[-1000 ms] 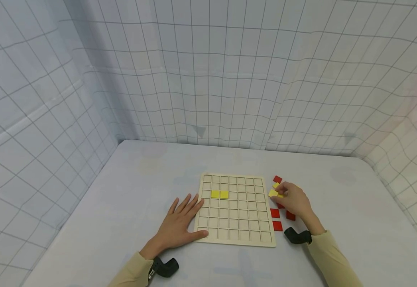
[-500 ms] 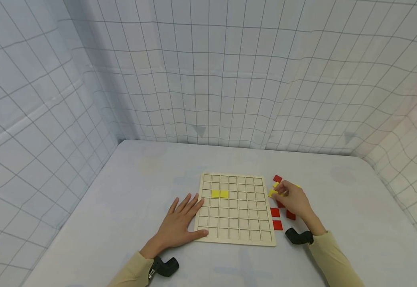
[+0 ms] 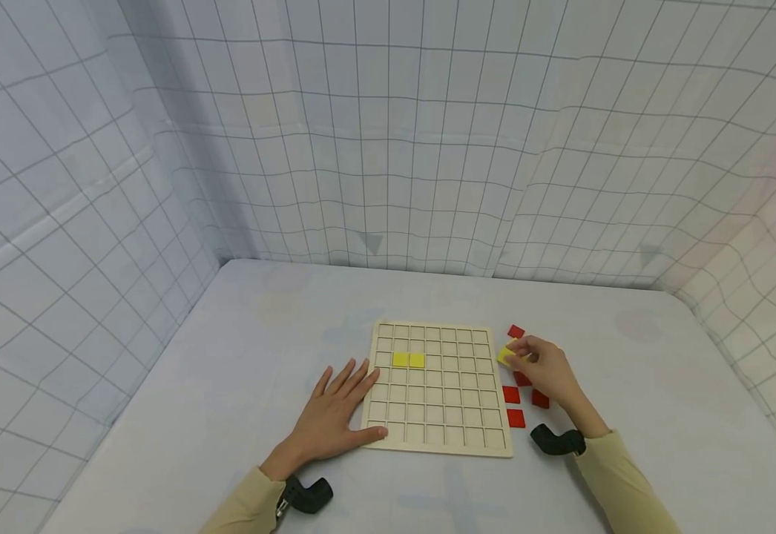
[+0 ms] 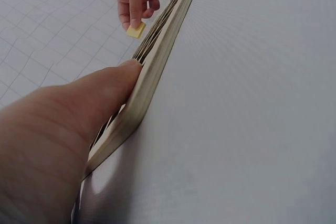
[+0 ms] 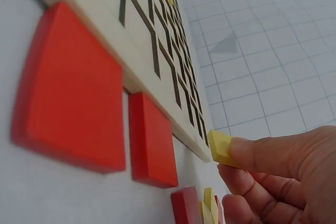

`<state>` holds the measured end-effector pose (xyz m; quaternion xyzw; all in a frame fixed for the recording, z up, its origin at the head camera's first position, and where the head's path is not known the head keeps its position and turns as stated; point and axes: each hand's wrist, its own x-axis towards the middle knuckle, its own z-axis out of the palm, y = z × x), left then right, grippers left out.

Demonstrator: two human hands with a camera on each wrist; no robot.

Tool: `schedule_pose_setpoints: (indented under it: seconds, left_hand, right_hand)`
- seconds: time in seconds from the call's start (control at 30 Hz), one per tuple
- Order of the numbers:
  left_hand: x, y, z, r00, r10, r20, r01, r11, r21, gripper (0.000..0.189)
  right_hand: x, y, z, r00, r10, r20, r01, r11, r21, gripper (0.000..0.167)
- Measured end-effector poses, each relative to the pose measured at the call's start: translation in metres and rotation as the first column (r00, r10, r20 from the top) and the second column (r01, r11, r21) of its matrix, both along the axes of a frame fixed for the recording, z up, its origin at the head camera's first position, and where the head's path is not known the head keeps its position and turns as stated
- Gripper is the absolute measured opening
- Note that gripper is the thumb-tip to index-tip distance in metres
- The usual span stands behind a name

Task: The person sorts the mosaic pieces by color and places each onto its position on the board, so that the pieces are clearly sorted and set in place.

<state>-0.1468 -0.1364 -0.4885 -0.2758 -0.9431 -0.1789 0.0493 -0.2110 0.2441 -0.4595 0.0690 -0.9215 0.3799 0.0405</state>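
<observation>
My right hand (image 3: 547, 371) pinches a yellow square tile (image 5: 221, 147) between thumb and fingers, just off the board's right side. In the left wrist view the pinched tile (image 4: 136, 30) shows raised beyond the board's edge. The pale wooden grid board (image 3: 438, 400) lies flat on the table. Two yellow tiles (image 3: 408, 360) sit side by side in its cells, toward the upper left. My left hand (image 3: 328, 421) is spread by the board's left edge, its fingertips at the rim and its thumb (image 4: 105, 87) over the near left corner.
Several red tiles (image 3: 515, 418) lie along the board's right side, some under or close to my right hand. More yellow tiles (image 5: 210, 205) lie among them, partly hidden by the fingers. A white sheet with a grid pattern (image 3: 421, 148) rises behind the table (image 3: 248, 348).
My right hand stays almost in place; the yellow tile at its fingertips has shifted slightly up and left in the head view. My left hand and the board have not visibly moved.
</observation>
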Motion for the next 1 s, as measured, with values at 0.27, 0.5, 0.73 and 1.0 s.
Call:
schedule_pose_setpoints:
  seconds: [0.27,0.5,0.73,1.0]
  left_hand:
    - [0.0,0.0,0.0,1.0,-0.002,-0.005,0.002,1.0,0.007,0.091]
    - [0.0,0.0,0.0,1.0,0.0,0.006,0.0,1.0,0.0,0.091]
    - [0.0,0.0,0.0,1.0,-0.001,0.003,0.001,1.0,0.002,0.09]
    - [0.0,0.0,0.0,1.0,0.0,0.001,0.0,1.0,-0.002,0.09]
  right_hand:
    - [-0.002,-0.013,0.001,0.999,0.04,0.024,-0.039,0.998,-0.045,0.015]
    - [-0.005,-0.029,0.003,0.993,0.112,0.025,-0.11,0.991,-0.077,0.014]
    - [-0.008,-0.049,0.007,0.985,0.169,0.014,-0.167,0.981,-0.102,0.012]
    - [-0.013,-0.068,0.006,0.976,0.215,-0.026,-0.216,0.975,-0.059,0.008]
